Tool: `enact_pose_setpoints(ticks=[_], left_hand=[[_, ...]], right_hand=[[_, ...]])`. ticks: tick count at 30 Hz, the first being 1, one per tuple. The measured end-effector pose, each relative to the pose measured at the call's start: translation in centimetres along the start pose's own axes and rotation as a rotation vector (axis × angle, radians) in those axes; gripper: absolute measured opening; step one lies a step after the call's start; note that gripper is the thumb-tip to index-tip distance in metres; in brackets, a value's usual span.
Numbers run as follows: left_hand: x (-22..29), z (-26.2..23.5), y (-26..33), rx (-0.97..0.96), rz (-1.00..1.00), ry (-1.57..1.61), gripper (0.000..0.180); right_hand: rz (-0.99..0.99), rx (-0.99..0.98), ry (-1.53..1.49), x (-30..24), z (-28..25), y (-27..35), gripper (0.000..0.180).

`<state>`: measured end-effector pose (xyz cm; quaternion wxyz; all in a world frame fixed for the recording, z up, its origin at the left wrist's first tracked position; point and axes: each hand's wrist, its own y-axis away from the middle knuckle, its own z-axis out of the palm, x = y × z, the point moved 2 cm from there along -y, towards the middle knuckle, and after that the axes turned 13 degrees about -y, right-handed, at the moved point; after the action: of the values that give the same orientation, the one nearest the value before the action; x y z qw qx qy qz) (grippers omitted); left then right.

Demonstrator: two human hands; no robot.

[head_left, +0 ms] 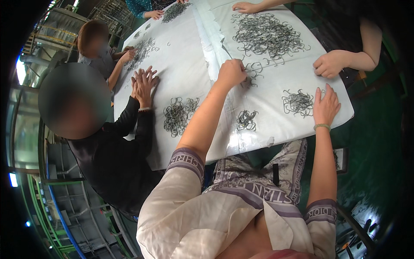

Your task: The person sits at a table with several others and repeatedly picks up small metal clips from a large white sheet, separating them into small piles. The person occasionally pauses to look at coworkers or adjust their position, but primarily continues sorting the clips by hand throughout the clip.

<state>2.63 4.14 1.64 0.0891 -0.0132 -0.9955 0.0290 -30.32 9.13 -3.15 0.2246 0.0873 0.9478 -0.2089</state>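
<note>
Small curved metal hooks, dark grey, lie in piles on a white-covered table. My left hand (233,73) reaches over the table with its fingers bent together on a few loose hooks (256,71); its fingertips are partly hidden. My right hand (326,106) lies at the right edge of the table, fingers stretched out and holding nothing. Just left of it is a mid-sized pile of hooks (297,102). A smaller pile of hooks (246,120) sits nearer to me, between my two arms.
A large heap of hooks (271,36) spreads at the far right, near another person's hand (332,63). A co-worker in black sleeves has hands (143,86) on the table at left, beside another pile (177,115). More co-workers' hands are along the far left edge.
</note>
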Motion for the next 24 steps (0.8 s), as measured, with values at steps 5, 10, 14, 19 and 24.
enact_pose_setpoints(ticks=[5,10,14,19,24], left_hand=[[-0.1,1.6,-3.3,0.065,0.077,0.139,0.014],[2.2,3.3,-5.5,0.038,0.134,-0.233,0.015],[4.8,1.4,-5.1,0.019,0.222,-0.391,0.017],[3.8,0.3,-5.8,-0.091,0.251,-0.248,0.017],[3.4,2.3,-5.0,-0.07,0.741,-0.253,0.015]], right_hand=[[-0.013,0.001,-0.004,-0.1,0.0,0.1,0.048],[-0.015,0.0,-0.002,-0.1,0.0,0.1,0.048],[-0.016,-0.001,0.003,0.0,0.0,0.2,0.048],[0.002,-0.003,0.003,0.0,0.0,0.1,0.049],[-0.013,-0.011,0.015,-0.4,-0.1,0.2,0.049]])
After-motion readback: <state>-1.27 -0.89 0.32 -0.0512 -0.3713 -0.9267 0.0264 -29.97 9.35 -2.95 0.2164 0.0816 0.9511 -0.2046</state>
